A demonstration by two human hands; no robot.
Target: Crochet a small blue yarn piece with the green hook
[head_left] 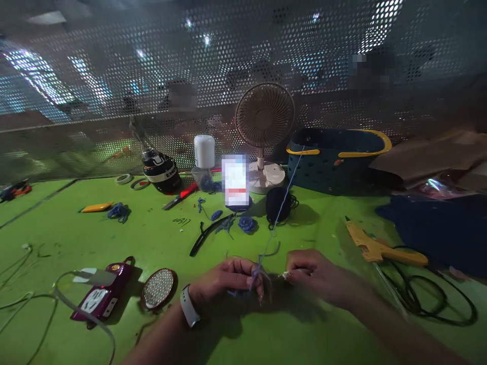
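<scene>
My left hand [238, 276], with a pale watch strap [189, 306] on the wrist, is closed on blue yarn between thumb and fingers. From it a taut yarn strand [284, 203] climbs to the dark green basket [323, 170]. A short loose yarn end curls above the fingers. My right hand [314, 276] is a fist a little to the right, apart from the left. A small white-ended tool [286, 275] pokes out of it towards the yarn; most of it is hidden, so its kind is unclear. Small blue crocheted pieces [247, 224] lie beyond the hands.
A lit phone [236, 180] stands before a fan [264, 119]. Nearby are a dark yarn ball [278, 205], a black strip [207, 235], a red-handled knife [182, 195] and a bottle [162, 172]. A yellow glue gun [376, 246] lies right, a purple power strip [101, 294] left.
</scene>
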